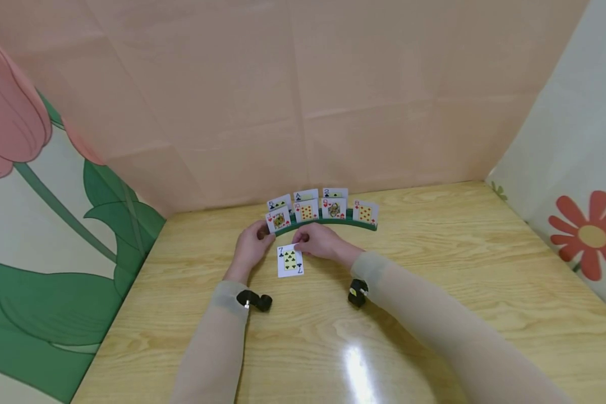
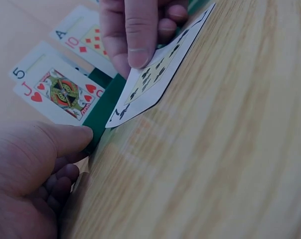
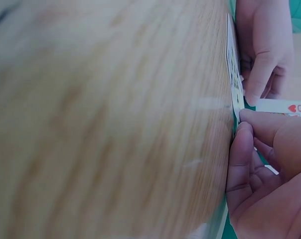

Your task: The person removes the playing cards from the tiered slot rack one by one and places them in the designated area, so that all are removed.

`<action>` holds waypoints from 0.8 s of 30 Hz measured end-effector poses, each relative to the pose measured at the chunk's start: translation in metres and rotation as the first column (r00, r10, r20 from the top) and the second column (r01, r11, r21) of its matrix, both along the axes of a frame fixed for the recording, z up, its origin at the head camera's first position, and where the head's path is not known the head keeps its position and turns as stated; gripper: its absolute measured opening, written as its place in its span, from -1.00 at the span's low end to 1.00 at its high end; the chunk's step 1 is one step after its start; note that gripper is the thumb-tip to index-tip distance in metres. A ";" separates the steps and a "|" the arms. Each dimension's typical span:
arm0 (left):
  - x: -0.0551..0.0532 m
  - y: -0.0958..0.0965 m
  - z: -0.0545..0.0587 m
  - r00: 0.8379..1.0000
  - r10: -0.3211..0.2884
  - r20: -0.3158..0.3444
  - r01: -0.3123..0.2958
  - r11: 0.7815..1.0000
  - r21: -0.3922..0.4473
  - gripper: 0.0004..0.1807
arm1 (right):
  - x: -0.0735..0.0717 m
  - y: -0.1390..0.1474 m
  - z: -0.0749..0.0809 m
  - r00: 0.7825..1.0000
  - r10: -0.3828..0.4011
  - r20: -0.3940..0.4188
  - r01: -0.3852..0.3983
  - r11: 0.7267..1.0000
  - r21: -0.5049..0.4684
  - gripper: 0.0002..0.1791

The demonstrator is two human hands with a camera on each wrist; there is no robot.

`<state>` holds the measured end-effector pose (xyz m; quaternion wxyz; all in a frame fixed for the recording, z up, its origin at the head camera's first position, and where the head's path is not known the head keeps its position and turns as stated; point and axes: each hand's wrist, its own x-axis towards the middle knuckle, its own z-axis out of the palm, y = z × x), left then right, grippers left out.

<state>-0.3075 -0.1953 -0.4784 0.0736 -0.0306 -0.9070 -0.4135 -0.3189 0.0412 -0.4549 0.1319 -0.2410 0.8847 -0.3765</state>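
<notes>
A curved green card holder (image 1: 328, 220) stands near the table's far edge with playing cards upright in two rows. My left hand (image 1: 251, 245) grips the holder's left end, thumb on its front in the left wrist view. Between thumb and fingers, my right hand (image 1: 320, 240) pinches the seven of clubs (image 1: 290, 265) by its upper right corner. That card is face up just in front of the holder, low over the wood. In the front row are a jack of hearts (image 2: 66, 94), a ten of diamonds (image 1: 306, 210), a red face card (image 1: 334, 208) and an eight of diamonds (image 1: 366, 213).
Behind them stand a black five (image 1: 279, 200), an ace (image 1: 305, 194) and a two (image 1: 335, 192). A pink-beige backdrop (image 1: 303, 112) rises right behind the wooden table (image 1: 434, 269). Small black cameras (image 1: 357, 293) are strapped to both wrists.
</notes>
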 end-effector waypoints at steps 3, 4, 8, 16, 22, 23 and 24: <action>0.000 0.000 0.000 1.000 0.005 0.000 -0.005 1.000 0.004 -0.61 | 0.001 -0.001 0.001 1.000 0.003 -0.022 -0.003 1.000 0.027 -0.93; 0.000 0.000 0.000 1.000 0.005 0.001 -0.005 1.000 0.007 -0.61 | 0.001 -0.002 0.001 1.000 0.006 -0.029 -0.005 0.999 0.035 -0.93; 0.001 0.000 0.001 1.000 0.008 0.003 -0.008 1.000 0.015 -0.62 | 0.002 -0.003 0.003 0.998 0.009 -0.056 -0.005 0.998 0.061 -0.93; 0.000 0.000 0.001 1.000 0.010 0.014 -0.010 1.000 0.020 -0.61 | 0.000 -0.005 0.001 0.996 0.009 -0.094 0.001 0.995 0.100 -0.94; 0.001 0.000 0.000 1.000 0.010 0.016 -0.010 1.000 0.029 -0.61 | 0.001 -0.006 0.002 0.994 0.004 -0.107 0.008 0.993 0.115 -0.95; 0.001 0.001 0.001 1.000 0.008 0.013 -0.009 1.000 0.030 -0.61 | 0.001 -0.005 0.002 0.994 0.005 -0.109 0.007 0.993 0.115 -0.95; 0.001 0.001 0.001 1.000 0.007 0.013 -0.008 0.999 0.031 -0.62 | 0.001 -0.005 0.002 0.994 0.009 -0.112 0.003 0.994 0.113 -0.95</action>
